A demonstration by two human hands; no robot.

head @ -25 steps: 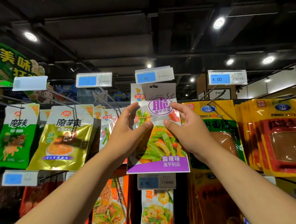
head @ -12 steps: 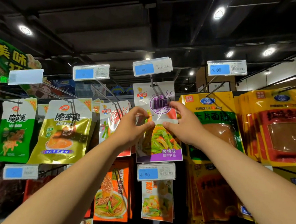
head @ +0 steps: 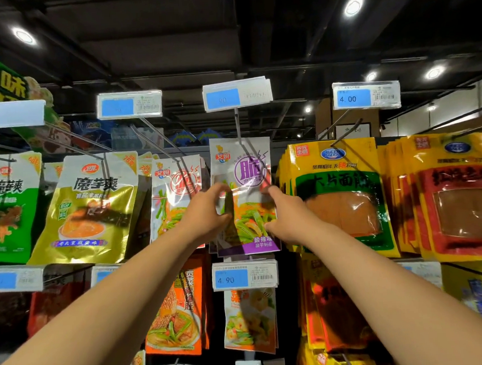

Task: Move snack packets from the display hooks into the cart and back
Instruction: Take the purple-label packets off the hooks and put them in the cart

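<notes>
A white and purple snack packet with green vegetables printed on it hangs on a metal display hook under a blue price tag. My left hand pinches the packet's left edge with thumb and fingers. My right hand grips its right edge. Both arms reach up and forward at the middle of the rack. The cart is out of view.
A similar red-marked packet hangs just left of it, then a gold packet and a green one. Yellow packets fill the hooks to the right. Orange packets and a 4.90 tag hang below.
The packet has moved away from me, back along the hook toward the rack, with both hands still on its edges. The camera view has tilted slightly.
</notes>
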